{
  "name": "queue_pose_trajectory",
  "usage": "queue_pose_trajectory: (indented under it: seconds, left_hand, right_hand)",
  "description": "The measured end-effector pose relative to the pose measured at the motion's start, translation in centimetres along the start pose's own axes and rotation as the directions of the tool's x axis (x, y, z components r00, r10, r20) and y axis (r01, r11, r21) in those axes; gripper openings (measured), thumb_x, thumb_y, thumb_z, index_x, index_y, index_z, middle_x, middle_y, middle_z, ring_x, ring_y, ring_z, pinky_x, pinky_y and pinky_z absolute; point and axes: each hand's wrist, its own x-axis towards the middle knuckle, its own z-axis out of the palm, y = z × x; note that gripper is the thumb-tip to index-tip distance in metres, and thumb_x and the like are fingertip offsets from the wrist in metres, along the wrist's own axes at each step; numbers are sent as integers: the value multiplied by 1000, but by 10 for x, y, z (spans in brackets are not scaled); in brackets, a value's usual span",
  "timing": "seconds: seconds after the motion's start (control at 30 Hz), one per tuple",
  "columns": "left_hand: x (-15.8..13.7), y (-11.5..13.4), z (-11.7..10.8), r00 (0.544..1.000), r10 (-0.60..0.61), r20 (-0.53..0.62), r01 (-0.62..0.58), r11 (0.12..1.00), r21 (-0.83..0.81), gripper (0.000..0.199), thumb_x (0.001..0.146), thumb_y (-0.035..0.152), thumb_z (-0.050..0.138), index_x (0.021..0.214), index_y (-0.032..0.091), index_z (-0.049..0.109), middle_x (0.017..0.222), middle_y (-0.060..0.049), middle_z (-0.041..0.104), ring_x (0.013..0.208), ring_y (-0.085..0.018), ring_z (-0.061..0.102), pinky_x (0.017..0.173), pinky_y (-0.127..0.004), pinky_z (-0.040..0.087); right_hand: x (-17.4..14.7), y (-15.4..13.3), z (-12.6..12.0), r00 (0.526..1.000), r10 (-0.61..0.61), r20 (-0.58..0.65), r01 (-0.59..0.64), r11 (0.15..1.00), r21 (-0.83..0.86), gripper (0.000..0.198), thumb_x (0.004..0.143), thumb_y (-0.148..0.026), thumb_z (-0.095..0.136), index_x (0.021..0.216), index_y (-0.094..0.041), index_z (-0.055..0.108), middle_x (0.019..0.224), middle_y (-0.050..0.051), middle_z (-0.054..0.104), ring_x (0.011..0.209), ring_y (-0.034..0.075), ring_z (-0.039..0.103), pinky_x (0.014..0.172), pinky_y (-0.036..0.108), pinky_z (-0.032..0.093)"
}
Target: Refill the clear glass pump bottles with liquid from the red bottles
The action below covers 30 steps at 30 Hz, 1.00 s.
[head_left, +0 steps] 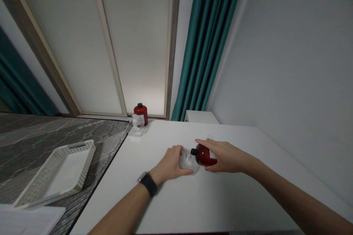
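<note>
My right hand is wrapped around a dark red bottle with a black cap and a pale label. The bottle is tipped onto its side, its cap pointing left over a clear plastic container. Fingers of my left hand grip that container from its left side, on the white table. Farther back, at the table's far left corner, another red bottle with a black cap stands upright. A second clear plastic piece sits in front of it.
A white perforated basket lies left of the table on a grey patterned surface, with paper sheets nearer me. Behind the table are a small white cabinet, a green curtain and frosted panels. A wall borders the right.
</note>
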Motion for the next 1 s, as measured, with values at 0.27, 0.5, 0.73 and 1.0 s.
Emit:
queue_pose_trajectory:
  seconds: [0.27, 0.5, 0.73, 1.0]
  left_hand:
    - [0, 0, -2, 1000, -10, 3, 10, 1000, -7, 62, 66, 48, 82, 110, 18, 51, 107, -9, 61, 96, -29, 57, 86, -42, 45]
    - [0, 1, -3, 1000, -3, 7, 3, 1000, -7, 60, 67, 47, 82, 110, 18, 51, 107, -9, 61, 97, -29, 57, 86, -41, 44]
    - [0, 0, -2, 1000, -8, 10, 8, 1000, 6, 63, 66, 47, 83, 111, 17, 50, 107, -10, 60, 97, -29, 57, 87, -42, 44]
    - [1, 0, -2, 1000, -3, 11, 3, 1000, 13, 63, 67, 48, 82, 111, 18, 50, 109, -10, 61, 98, -30, 57, 87, -41, 44]
  right_hand:
    - [2, 0, 0, 1000, 4, 2, -4, 1000, 13, 90, 72, -38, 76, 152, -29, 35, 131, 11, 61, 108, 34, 64, 91, 45, 51]
    - [3, -3, -3, 999, 20, 30, -20, 1000, -3, 90, 73, -37, 75, 152, -28, 34, 133, 12, 59, 110, 34, 63, 92, 45, 50]
    - [3, -3, -4, 1000, 9, 27, -9, 1000, -3, 89, 73, -36, 75, 151, -27, 34, 130, 11, 61, 106, 33, 64, 90, 42, 50]
    - [4, -3, -5, 999, 12, 36, -12, 1000, -8, 89, 73, -37, 75, 151, -26, 34, 131, 12, 60, 107, 32, 64, 90, 41, 49]
